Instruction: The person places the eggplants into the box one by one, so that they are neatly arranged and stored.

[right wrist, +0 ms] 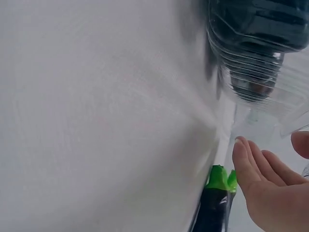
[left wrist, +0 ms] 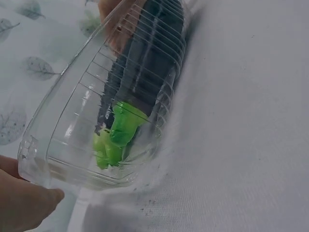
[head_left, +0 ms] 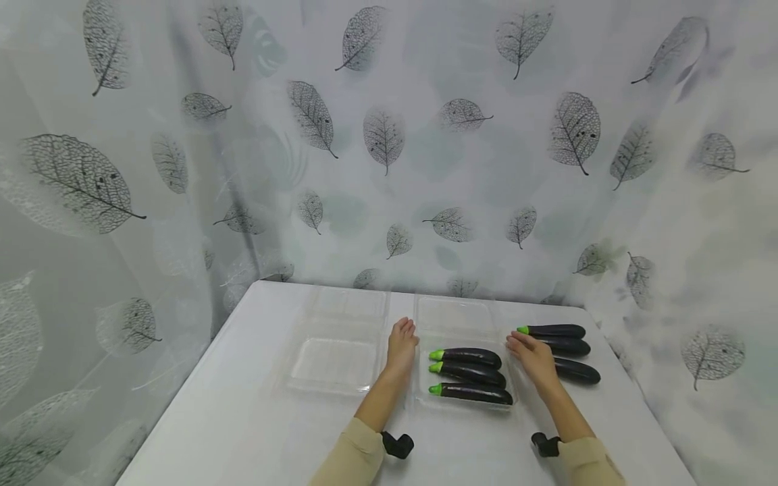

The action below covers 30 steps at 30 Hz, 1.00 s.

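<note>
A clear plastic clamshell box (head_left: 423,403) lies with its lid (head_left: 452,314) folded back on the table. Three dark eggplants with green stem ends lie side by side in it, the front eggplant (head_left: 477,393) nearest me. My left hand (head_left: 402,345) is at the box's left side, fingers extended. In the left wrist view its fingers are close against the box corner (left wrist: 34,154); firm contact is unclear. At the right side, my right hand (head_left: 533,359) is held with straight fingers, just off the box in the right wrist view. Loose eggplants (head_left: 577,371) lie beyond it, partly covered.
Another clear clamshell box (head_left: 334,364), opened flat, sits on the left of the white table (head_left: 243,418). A leaf-patterned curtain (head_left: 389,196) hangs behind the table and along its sides.
</note>
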{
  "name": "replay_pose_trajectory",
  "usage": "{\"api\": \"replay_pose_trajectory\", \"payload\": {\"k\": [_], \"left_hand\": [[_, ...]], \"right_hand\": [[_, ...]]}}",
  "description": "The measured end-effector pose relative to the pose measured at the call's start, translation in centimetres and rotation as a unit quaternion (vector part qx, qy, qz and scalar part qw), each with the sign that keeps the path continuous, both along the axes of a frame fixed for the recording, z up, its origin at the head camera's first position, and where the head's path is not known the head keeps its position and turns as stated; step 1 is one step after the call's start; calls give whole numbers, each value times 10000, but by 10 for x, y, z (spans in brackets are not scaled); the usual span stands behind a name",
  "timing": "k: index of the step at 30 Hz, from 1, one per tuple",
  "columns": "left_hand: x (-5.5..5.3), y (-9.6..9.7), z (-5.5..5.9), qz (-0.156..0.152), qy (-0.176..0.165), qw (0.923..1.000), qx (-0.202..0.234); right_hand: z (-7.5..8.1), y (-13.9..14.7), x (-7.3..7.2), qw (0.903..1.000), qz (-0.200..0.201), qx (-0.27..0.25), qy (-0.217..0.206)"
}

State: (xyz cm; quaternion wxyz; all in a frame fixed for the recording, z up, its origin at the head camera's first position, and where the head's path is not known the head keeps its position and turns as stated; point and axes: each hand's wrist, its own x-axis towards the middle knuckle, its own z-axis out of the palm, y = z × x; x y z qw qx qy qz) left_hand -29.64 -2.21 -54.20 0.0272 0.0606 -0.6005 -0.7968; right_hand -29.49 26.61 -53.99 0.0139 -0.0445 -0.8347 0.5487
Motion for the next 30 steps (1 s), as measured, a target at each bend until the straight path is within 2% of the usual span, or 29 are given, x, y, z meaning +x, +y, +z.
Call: {"api": "replay_pose_trajectory", "payload": {"k": [2,10,20,30], "left_hand": [[-4,0,-1,17,-27,10000,-24],[-13,1,-7,3,-46,9999,-159],[-16,3,-9,-87,94,9999,99],[-18,4,-10,195,71,9986,478]], "right_hand": [[-3,1,-4,9991,112,-371,-146],[-12,8,-15,9924,459,-945,-633],[-12,9,-14,9888,689,-1231,-493],[-11,6,-16,9865,494,-1519,-349]]}}
